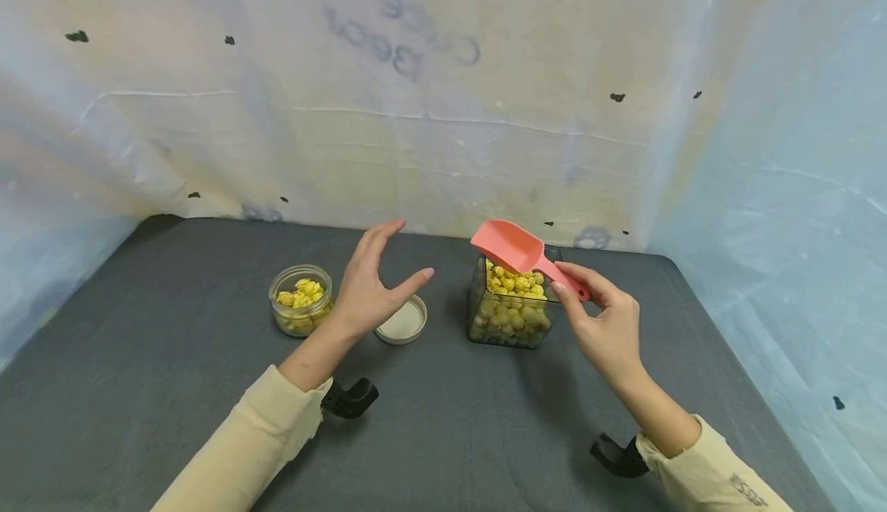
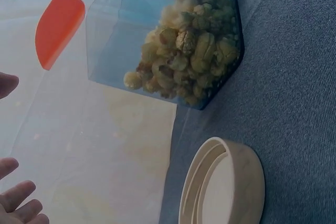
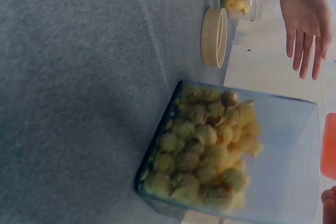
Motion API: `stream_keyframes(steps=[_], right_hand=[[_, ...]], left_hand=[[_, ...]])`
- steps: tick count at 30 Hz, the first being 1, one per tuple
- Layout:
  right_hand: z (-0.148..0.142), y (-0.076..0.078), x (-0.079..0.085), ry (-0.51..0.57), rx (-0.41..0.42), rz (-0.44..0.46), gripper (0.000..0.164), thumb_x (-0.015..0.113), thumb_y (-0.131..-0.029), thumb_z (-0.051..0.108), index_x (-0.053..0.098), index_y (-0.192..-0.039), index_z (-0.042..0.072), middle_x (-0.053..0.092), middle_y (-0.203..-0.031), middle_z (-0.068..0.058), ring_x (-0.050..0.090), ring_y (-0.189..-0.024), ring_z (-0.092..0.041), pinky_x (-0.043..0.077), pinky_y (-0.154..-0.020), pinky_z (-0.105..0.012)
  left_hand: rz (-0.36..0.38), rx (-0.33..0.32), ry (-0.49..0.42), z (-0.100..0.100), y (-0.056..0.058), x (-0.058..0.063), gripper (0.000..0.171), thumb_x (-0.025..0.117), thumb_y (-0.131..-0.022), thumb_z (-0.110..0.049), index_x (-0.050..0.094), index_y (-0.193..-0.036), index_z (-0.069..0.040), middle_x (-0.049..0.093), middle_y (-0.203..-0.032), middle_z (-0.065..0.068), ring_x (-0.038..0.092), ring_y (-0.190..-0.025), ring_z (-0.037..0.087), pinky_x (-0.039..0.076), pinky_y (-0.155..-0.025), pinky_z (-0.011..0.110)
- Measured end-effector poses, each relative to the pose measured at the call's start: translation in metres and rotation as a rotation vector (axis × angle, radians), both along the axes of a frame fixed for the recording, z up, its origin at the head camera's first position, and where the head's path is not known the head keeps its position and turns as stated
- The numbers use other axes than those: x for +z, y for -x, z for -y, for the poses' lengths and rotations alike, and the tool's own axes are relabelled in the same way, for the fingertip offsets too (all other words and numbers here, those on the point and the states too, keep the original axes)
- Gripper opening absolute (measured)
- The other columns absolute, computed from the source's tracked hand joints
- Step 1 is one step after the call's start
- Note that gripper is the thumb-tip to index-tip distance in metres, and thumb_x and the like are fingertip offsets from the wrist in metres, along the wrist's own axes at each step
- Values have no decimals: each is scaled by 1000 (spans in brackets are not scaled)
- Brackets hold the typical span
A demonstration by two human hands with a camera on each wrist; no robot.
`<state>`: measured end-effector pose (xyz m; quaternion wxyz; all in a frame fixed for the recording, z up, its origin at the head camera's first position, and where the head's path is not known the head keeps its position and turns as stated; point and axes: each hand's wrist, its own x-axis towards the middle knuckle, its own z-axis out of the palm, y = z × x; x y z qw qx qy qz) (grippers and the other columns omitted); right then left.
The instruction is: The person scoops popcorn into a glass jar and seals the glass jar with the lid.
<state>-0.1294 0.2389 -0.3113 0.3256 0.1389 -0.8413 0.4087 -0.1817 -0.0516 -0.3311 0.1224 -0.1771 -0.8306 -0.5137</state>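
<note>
My right hand point(image 1: 604, 319) pinches the handle of a pink scoop point(image 1: 511, 245) between thumb and fingers. The scoop is held above a clear square container point(image 1: 478, 319) with yellow popcorn point(image 1: 516, 284) in it; its bowl looks empty. My left hand point(image 1: 367, 289) is raised with fingers spread and thumb apart, holding nothing. It hovers between the container and a round glass jar point(image 1: 272, 308), which has some popcorn in it. A cream-coloured round lid point(image 1: 404, 322) lies on the table beside the jar, inner side up, partly behind my left hand in the head view.
A dark grey cloth-covered table point(image 1: 443, 427) carries everything. Pale plastic sheeting point(image 1: 443, 150) rises behind its back edge and along the sides. Black straps point(image 1: 352, 399) show at both sleeve cuffs.
</note>
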Motion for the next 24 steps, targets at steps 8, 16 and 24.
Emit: stream_keyframes(steps=[8,16,24], right_hand=[[-13,-1,-6,-16,-24,-19,28,73,-81,-4,72,-108,3,67,-78,-11,47,-64,0,33,-50,-16],[-19,-6,-5,-39,-51,-5,27,72,-82,-3,72,-108,4,68,-83,-10,48,-68,0,38,-61,-10],[-27,-8,-7,-66,-62,-12,27,72,-81,-5,72,-107,4,68,-85,-10,49,-72,1,38,-65,-9]], left_hand=[[11,-41,4,-11,1,-4,76,73,-84,-32,35,-148,-16,32,-151,10,33,-139,31,30,-107,61],[-12,-67,14,-22,1,-9,75,73,-84,-31,36,-147,-13,33,-151,10,33,-138,31,30,-108,59],[-10,-110,19,-33,3,-13,76,74,-84,-33,36,-148,-15,32,-151,11,34,-138,31,30,-108,59]])
